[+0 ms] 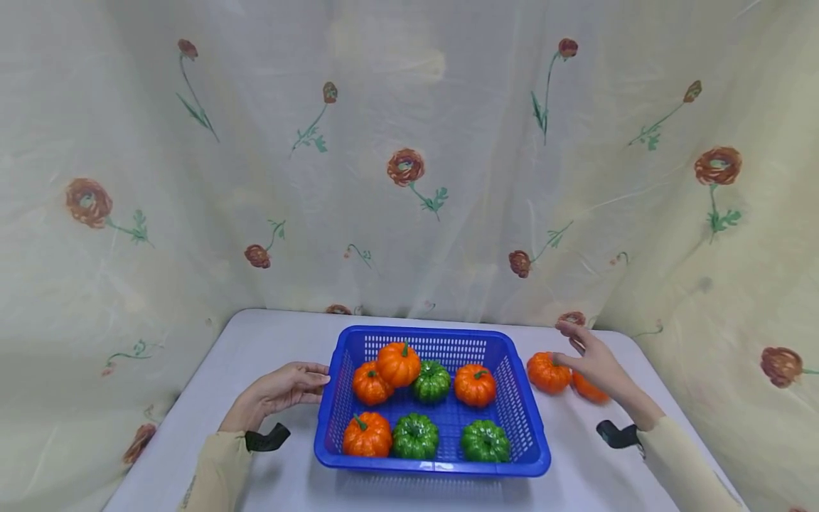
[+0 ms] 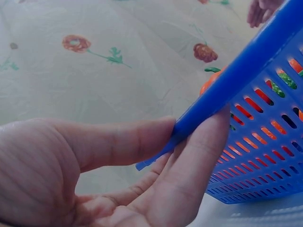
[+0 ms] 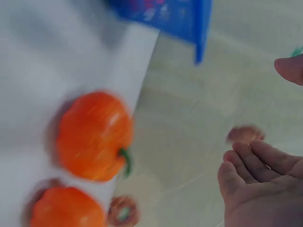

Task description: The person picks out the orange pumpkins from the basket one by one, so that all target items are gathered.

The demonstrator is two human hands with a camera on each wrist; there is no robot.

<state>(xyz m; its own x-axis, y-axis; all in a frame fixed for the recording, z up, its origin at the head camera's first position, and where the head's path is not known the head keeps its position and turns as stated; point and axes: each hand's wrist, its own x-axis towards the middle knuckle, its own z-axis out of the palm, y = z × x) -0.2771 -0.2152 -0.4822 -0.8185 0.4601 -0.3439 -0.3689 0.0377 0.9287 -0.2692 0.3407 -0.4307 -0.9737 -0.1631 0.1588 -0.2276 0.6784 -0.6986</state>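
My left hand (image 1: 288, 390) grips the left rim of a blue plastic basket (image 1: 441, 467). In the left wrist view the thumb lies over the rim (image 2: 236, 71) and the fingers are beneath it. Inside the basket are several orange pumpkins (image 1: 367, 435), one of them stacked on others at the back left, and three green pumpkins (image 1: 416, 436). Right of the basket, my right hand (image 1: 598, 366) is held over two orange pumpkins (image 1: 547, 373) on the table, thumb and fingers spread apart with nothing between them. It partly hides the farther-right pumpkin (image 1: 590, 390) in the head view.
A white table (image 1: 281, 338) carries the basket and the two loose pumpkins. Behind and at both sides hangs a pale curtain (image 1: 448, 107) printed with flowers, close to the table's back edge. Each wrist wears a black strap (image 1: 267, 439).
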